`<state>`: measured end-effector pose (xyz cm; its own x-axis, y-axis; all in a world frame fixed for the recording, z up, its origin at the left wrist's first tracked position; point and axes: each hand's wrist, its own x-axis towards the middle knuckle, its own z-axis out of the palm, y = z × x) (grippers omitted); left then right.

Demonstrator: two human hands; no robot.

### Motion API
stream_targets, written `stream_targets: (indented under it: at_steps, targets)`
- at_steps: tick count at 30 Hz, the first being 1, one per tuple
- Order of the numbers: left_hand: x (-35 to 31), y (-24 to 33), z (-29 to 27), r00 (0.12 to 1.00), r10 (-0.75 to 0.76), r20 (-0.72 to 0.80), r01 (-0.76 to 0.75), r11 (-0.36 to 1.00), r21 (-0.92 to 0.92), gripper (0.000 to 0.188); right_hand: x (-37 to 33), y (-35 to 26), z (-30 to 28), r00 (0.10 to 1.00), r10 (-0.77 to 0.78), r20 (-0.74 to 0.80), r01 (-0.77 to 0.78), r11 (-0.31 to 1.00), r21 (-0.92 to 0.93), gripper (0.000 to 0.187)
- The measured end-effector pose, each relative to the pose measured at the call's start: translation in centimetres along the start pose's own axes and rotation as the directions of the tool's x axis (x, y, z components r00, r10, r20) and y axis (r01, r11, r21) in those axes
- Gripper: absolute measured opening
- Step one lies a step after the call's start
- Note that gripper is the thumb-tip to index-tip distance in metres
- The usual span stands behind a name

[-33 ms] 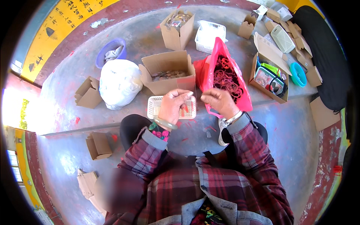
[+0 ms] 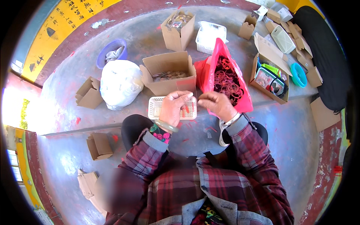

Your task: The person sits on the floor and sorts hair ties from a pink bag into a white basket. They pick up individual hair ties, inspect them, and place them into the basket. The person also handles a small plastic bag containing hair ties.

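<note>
My left hand (image 2: 172, 109) is above a small white plastic basket (image 2: 153, 108), its thumb and fingers drawn together in a pinch. Whatever is between those fingertips is too small to make out. My right hand (image 2: 220, 105) is just to the right, also pinched, its fingertips a short gap from the left ones. Red bits (image 2: 186, 111) show in the basket. Beside my right hand stands a pink plastic bag (image 2: 245, 98) full of dark red and pink rings or loops (image 2: 229, 82). Beyond the basket, an open cardboard box (image 2: 168, 87) holds many small packets.
To the left lie a stuffed white bag (image 2: 120, 84), a purple basin (image 2: 101, 58) and an open carton (image 2: 89, 93). Farther back stand a tall carton (image 2: 179, 35) and a white basket (image 2: 206, 47). At right are a box of goods (image 2: 268, 90) and a teal basket (image 2: 299, 75).
My right hand has shifted slightly left, bringing its fingertips nearer the left hand. My left hand stays almost in place, both still pinched.
</note>
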<state>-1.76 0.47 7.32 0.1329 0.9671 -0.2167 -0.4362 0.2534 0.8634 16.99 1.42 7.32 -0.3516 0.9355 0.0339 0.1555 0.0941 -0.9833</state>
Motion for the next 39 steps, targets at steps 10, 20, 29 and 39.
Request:
stream_targets:
  at_steps: [10, 20, 29, 39]
  targets:
    - [0.6, -2.1, -1.1, 0.987, -0.158, 0.012, 0.157, 0.968, -0.196, 0.019, 0.4, 2.0, 1.9, 0.976, 0.212, 0.053, -0.218, 0.958, 0.185, 0.015]
    - [1.3, -3.4, -2.2, 0.977, -0.159, 0.144, 0.182, 0.970, -0.163, 0.020, 0.6, 2.2, 1.2, 0.963, 0.267, 0.039, -0.263, 0.894, 0.363, 0.016]
    - [1.1, -3.0, -1.7, 0.980, -0.150, 0.131, 0.179, 0.951, -0.253, 0.016, 0.5, 1.5, 0.9, 0.973, 0.229, -0.008, -0.213, 0.918, 0.334, 0.012]
    - [1.2, -3.4, -1.9, 0.979, -0.149, 0.139, 0.177, 0.960, -0.219, 0.015, 0.3, 0.9, 1.2, 0.969, 0.245, -0.028, -0.228, 0.934, 0.273, 0.012]
